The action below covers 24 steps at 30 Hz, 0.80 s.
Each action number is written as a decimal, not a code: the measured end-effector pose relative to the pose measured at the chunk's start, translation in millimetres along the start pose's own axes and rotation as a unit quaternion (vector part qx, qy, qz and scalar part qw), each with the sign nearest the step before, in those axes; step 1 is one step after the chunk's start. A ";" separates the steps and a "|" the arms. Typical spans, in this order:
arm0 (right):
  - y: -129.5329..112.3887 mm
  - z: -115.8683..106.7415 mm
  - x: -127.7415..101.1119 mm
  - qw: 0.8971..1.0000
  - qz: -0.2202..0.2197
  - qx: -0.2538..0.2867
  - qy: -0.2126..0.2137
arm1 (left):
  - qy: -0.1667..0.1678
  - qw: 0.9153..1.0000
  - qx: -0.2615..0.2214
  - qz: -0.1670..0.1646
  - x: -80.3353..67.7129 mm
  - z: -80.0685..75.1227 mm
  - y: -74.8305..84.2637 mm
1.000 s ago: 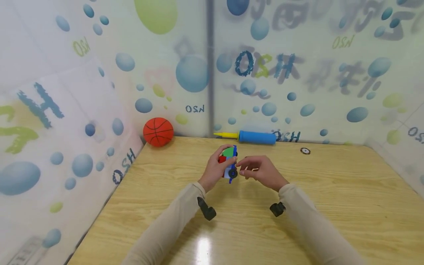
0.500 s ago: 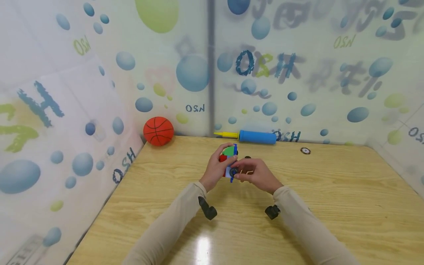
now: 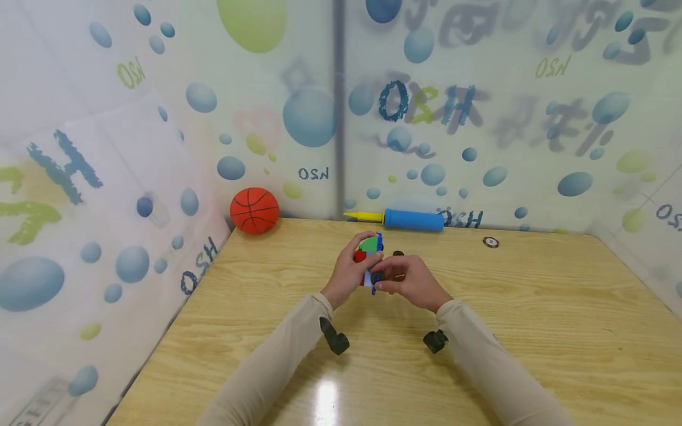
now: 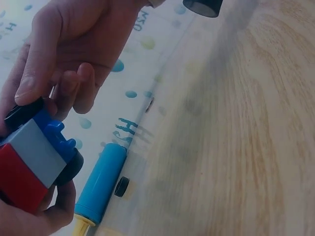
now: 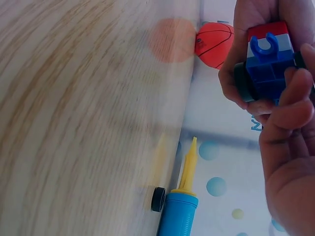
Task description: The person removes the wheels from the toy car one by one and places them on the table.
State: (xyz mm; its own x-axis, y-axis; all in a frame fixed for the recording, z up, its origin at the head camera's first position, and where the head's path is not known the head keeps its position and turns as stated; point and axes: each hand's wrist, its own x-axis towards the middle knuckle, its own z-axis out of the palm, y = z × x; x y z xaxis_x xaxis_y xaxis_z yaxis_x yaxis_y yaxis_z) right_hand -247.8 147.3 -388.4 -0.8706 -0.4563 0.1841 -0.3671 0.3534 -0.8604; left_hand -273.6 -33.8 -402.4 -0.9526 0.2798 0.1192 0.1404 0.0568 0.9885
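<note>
A small toy block car [image 3: 369, 244] is raised above the table, with green, red and white blocks on a blue chassis. My left hand [image 3: 346, 273] grips it from the left, thumb across its side. At the near end of the car, my right hand [image 3: 420, 285] pinches a black wheel [image 4: 23, 114] between thumb and forefinger. The right wrist view shows a blue hook [image 5: 266, 48] on the car's end and another black wheel [image 5: 243, 81] beside the left hand's fingers. On the table behind the right hand lies a loose black wheel [image 3: 398, 253].
Against the back wall, a blue hand pump [image 3: 412, 220] with a yellow nozzle lies on the wooden table [image 3: 533, 331]. A red basketball [image 3: 254, 211] sits in the back left corner. Toward the back right lies a round chip [image 3: 491, 242].
My right hand has moved left to the car, and its thumb and forefinger have closed on the near wheel. The left hand has stayed almost still, holding the car.
</note>
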 end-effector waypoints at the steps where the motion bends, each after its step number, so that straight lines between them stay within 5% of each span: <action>1: -0.3 -0.1 0.1 1.000 0.002 0.000 0.001 | 0.000 1.000 0.003 -0.001 0.0 0.2 0.2; 24: 6.4 5.0 -0.2 1.000 -0.009 0.007 0.004 | -0.003 0.998 0.056 0.025 0.8 3.7 -6.4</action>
State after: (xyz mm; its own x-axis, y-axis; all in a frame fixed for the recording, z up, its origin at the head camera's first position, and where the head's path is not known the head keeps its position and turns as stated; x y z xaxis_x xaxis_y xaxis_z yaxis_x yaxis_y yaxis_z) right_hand -248.3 145.5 -396.3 -0.8664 -0.4557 0.2040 -0.3786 0.3331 -0.8636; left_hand -274.3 -30.4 -408.9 -0.9424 0.2900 0.1668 0.2169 0.1500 0.9646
